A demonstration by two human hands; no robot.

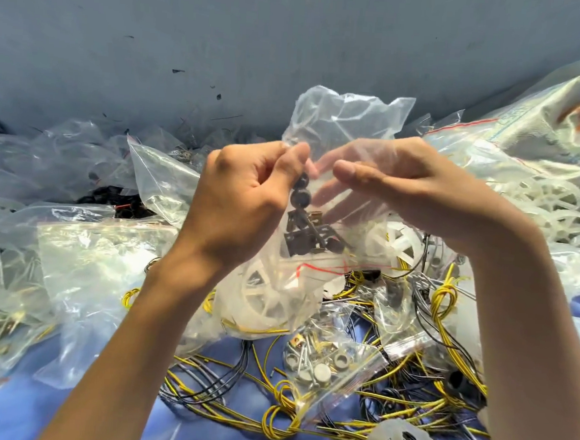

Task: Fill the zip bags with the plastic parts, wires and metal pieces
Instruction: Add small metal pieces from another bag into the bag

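The left hand [246, 189] is raised over the middle of the blue surface [27, 418], fingers curled, with thumb and forefinger pinching the side of a clear zip bag [343, 120]. The right hand [404, 186] is just beside it. Its fingers lie nearly straight behind a layer of the bag's film and show through it, and the thumb stretches out in front. Whether that thumb presses on the film cannot be told.

The bag is held up between the two hands, its crumpled top standing above them. Two black round parts [301, 189] sit in it just below the left thumb. Under those are some dark bracket pieces [310, 235], and a white plastic wheel [262, 297] lies in the sagging lower part by the left wrist.

Below the hands, towards the near edge of the surface, a small zip bag [330, 363] lies flat, holding metal discs and pins. It rests on a tangle of yellow and dark wires [268, 410] that spreads to the near right corner, where a black cylinder [459, 381] lies among them. Along the right edge a large bag [544, 151] bulges with white wheels. Loose clear bags [73, 256] are heaped along the left side and the far edge, against a grey wall [191, 41].
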